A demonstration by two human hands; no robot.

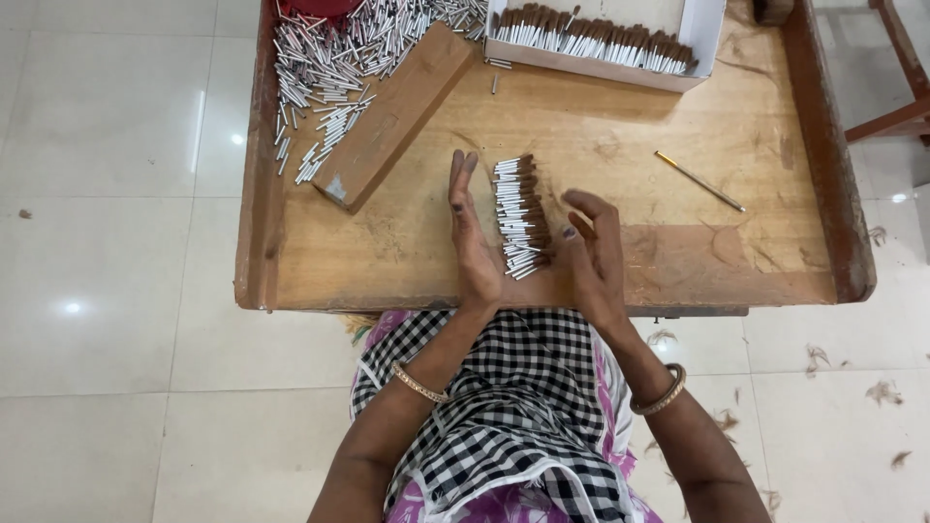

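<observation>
Nearest us, our left hand stands flat on edge and our right hand curls loosely, squaring the row of brush heads between them on the table. Closing inward evenly seems next. At one o'clock sits the white box.

A small hand-assembly workshop, likely a cottage brush-making setup. A low wooden worktop with raised rims fills the middle of the frame, standing on a pale tiled floor. At upper left lies a heap of loose metal tubes; at the top a white cardboard box holds a row of finished bristle-tipped pieces. A wooden block lies across the board, and tufts of brown hair litter the floor at lower right
</observation>
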